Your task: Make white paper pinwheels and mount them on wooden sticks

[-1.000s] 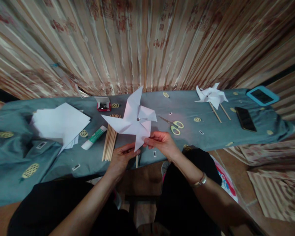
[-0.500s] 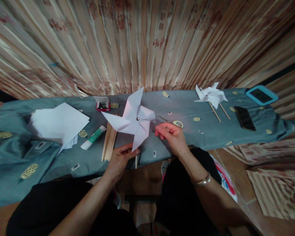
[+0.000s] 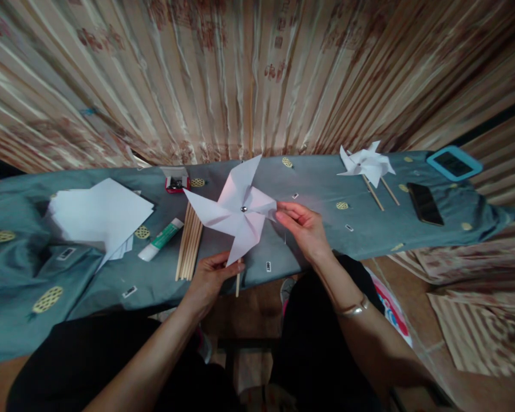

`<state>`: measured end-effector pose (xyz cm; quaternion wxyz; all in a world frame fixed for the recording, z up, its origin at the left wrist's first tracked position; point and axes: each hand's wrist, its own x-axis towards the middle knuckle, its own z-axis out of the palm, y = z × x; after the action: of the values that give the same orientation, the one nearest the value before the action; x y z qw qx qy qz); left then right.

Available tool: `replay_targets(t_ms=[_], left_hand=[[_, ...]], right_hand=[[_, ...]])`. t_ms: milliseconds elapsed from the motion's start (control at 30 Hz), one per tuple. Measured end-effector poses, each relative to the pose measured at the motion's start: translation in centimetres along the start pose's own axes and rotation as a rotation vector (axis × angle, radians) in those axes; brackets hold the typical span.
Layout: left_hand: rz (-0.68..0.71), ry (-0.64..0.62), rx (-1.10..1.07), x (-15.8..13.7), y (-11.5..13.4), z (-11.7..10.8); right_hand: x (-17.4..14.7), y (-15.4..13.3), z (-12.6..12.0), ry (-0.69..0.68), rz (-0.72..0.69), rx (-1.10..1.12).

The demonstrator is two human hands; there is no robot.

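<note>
A white paper pinwheel (image 3: 243, 223) with a shiny pin at its centre faces up in front of me, above the cloth-covered table. My left hand (image 3: 212, 276) is closed around its thin wooden stick (image 3: 238, 284), just below the lowest blade. At the pinwheel's right side, my right hand (image 3: 302, 228) pinches the tip of a blade between thumb and fingers. Just left of the pinwheel lies a bundle of wooden sticks (image 3: 189, 246), partly covered by a blade. The scissors seen earlier are hidden behind my right hand.
Left on the table (image 3: 313, 177) are stacked white paper (image 3: 98, 212), a glue stick (image 3: 161, 239) and a small red box (image 3: 177, 183) of pins. To the right lie finished pinwheels (image 3: 367, 164), a black phone (image 3: 424, 203) and a blue-framed device (image 3: 455, 162). A curtain (image 3: 223, 74) hangs behind.
My right hand has come up to the pinwheel's right blade and taken hold of its tip. The pinwheel has turned slightly; my left hand keeps its grip on the stick.
</note>
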<state>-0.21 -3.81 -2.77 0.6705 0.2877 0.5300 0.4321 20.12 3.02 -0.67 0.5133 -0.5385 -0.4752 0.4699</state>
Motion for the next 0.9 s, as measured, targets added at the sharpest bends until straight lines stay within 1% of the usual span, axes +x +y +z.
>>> replay_targets(t_ms=[167, 433, 667, 900], left_hand=[[0.019, 0.002, -0.019, 0.1, -0.1, -0.1], [0.007, 0.073, -0.118, 0.2, -0.1, 0.3], [-0.005, 0.077, -0.075, 0.2, 0.3, 0.4], [0.008, 0.091, -0.075, 0.5, -0.1, 0.2]], right_hand=[[-0.2, 0.0, 0.0, 0.005, 0.002, -0.013], [-0.7, -0.3, 0.1, -0.044, 0.028, 0.003], [-0.9, -0.7, 0.5, -0.064, 0.061, 0.049], [-1.2, -0.7, 0.8, -0.087, 0.115, 0.087]])
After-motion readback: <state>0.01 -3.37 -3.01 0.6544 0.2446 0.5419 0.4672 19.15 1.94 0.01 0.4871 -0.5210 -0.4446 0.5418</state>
